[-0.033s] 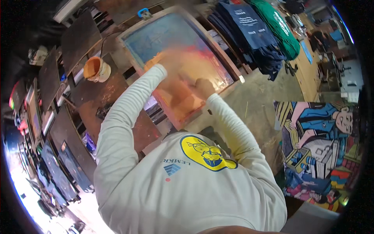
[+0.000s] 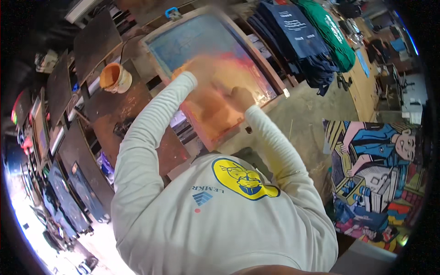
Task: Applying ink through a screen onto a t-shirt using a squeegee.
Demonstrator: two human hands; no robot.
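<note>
A screen-printing frame (image 2: 153,58) with a wooden border lies tilted in front of me. Orange ink (image 2: 233,78) covers much of its nearer mesh, with pink at the right and blue-grey at the far end. Over the orange area is my left hand (image 2: 201,68), smeared by motion, its fingers unreadable. My right hand (image 2: 243,98) is low over the frame's right side, fingers curled in as if round something; what it grips is hidden beneath it. Orange blur lies between the two hands, and no tool can be made out there.
Left of the frame, a white bucket (image 2: 123,84) with orange inside stands on a brown board (image 2: 114,107). More dark boards (image 2: 96,41) run along the left. Folded navy shirts (image 2: 298,39) and green shirts (image 2: 332,39) lie at the far right. A painted cartoon panel (image 2: 373,158) is at right.
The whole picture has shifted very slightly. Both hands stay over the orange area, with the right hand a little sharper now.
</note>
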